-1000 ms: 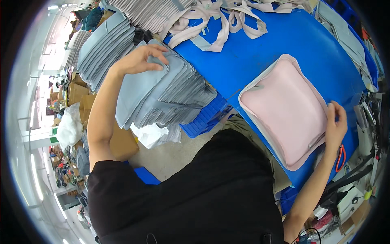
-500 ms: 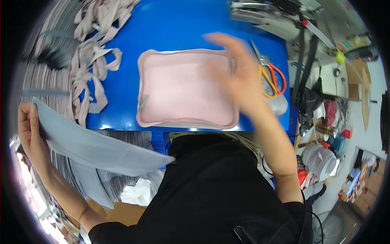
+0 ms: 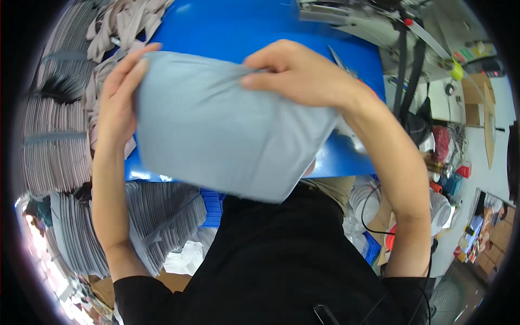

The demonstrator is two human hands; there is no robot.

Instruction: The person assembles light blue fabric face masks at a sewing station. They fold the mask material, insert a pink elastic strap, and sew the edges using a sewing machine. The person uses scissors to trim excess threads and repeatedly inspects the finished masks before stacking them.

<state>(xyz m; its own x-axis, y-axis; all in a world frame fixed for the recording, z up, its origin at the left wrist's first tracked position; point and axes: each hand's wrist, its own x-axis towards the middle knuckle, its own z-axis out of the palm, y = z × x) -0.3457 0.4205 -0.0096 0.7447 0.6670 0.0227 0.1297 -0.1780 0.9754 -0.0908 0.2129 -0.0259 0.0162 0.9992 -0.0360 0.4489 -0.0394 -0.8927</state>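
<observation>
A grey-blue fabric panel (image 3: pixel 211 130) is held up over the work table, creased along its top edge and slightly blurred. My left hand (image 3: pixel 120 92) grips its upper left corner between thumb and fingers. At the top edge, right of centre, my right hand (image 3: pixel 290 73) pinches the cloth. Beneath the panel the pink padded fabric piece is almost wholly covered; only a sliver of pink (image 3: pixel 310 168) shows by the lower right edge. Scissors (image 3: pixel 338 58) lie beyond my right wrist, their handles mostly hidden by the forearm.
Pale pink straps (image 3: pixel 127 24) lie heaped at the table's far left. Tall stacks of fabric panels (image 3: pixel 57 143) line the left side, with more grey panels (image 3: pixel 162 211) below the blue table (image 3: pixel 227 27). A sewing machine (image 3: pixel 374 24) stands at the back right.
My left hand has brought the grey panel up from the lower left and over the pink piece. My right hand has moved left and taken hold of the panel's top edge.
</observation>
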